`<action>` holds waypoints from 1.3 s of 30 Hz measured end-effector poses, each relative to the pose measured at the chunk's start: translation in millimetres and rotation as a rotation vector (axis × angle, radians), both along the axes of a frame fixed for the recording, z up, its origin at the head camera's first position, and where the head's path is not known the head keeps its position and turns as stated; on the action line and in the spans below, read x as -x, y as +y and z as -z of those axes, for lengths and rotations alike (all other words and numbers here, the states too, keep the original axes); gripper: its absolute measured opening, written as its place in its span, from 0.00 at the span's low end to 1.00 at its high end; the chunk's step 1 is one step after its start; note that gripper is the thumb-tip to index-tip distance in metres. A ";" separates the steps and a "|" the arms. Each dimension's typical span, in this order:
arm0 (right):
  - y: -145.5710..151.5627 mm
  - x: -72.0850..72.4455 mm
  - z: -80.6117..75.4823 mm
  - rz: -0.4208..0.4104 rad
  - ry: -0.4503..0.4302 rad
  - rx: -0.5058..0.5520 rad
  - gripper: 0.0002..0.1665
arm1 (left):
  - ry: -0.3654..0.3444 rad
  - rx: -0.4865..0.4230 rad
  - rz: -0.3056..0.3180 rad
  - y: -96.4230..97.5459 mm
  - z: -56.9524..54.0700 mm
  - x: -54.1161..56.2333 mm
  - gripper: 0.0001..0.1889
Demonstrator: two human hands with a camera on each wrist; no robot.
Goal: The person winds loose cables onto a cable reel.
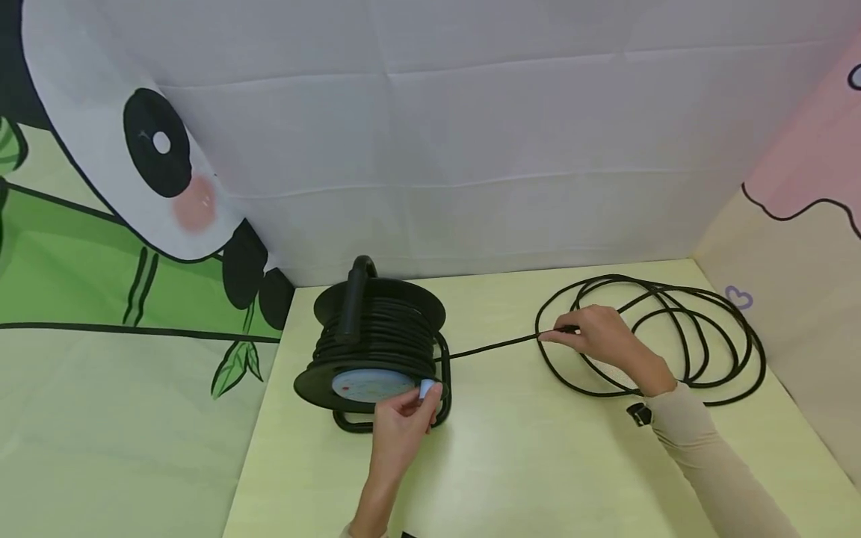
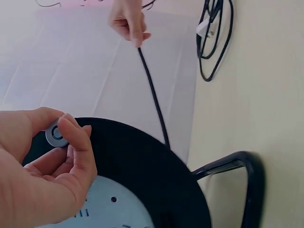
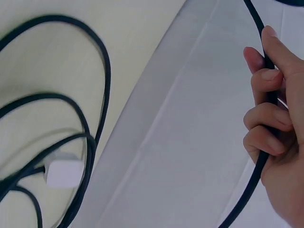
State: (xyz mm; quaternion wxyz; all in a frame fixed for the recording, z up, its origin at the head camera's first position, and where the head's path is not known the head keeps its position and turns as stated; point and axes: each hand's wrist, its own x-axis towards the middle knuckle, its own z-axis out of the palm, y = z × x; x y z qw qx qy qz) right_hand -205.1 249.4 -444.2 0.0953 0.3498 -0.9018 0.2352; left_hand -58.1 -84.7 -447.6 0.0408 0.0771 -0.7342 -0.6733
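Observation:
A black cable reel, wound with black cable, stands on the table with its light blue face toward me. At that face's right edge, my left hand pinches the small light blue crank knob; in the left wrist view the round end of the knob shows between thumb and fingers. To the right, my right hand grips the cable, which runs straight from the reel. Up close in the right wrist view, the fingers are curled round the cable.
Loose cable coils lie on the right of the table, partly under my right arm. A white plug sits among them. The reel's black tube frame rests on the tabletop. A white cloth hangs behind, with printed cloth on both sides.

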 end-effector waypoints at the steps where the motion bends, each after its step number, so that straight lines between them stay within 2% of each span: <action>1: 4.0 0.0 -0.9 0.017 -0.001 -0.005 0.06 | -0.009 -0.003 0.002 1.5 3.3 0.1 0.14; 8: 30.4 -3.3 -4.3 0.114 -0.094 -0.040 0.09 | -0.105 -0.004 -0.002 7.3 27.8 1.2 0.15; 13: 40.8 -6.5 -4.5 0.142 -0.059 -0.020 0.10 | -0.158 0.034 -0.023 3.6 46.3 2.5 0.14; 17: 45.9 -7.2 -3.7 0.151 -0.016 0.001 0.09 | -0.164 0.051 -0.026 -2.3 59.9 2.8 0.15; 22: 53.7 -10.6 -1.5 0.176 -0.020 0.015 0.10 | -0.161 0.036 -0.039 -13.0 75.4 -0.7 0.15; 28: 62.1 -14.3 3.8 0.186 -0.011 0.030 0.15 | -0.173 0.052 -0.057 -25.8 84.2 -2.7 0.15; 33: 68.7 -16.9 7.9 0.224 -0.027 0.026 0.11 | -0.206 0.090 -0.082 -35.8 88.1 -4.2 0.17; 39: 79.6 -20.4 12.5 0.260 -0.054 0.008 0.10 | -0.197 0.074 -0.128 -52.5 93.9 -8.3 0.16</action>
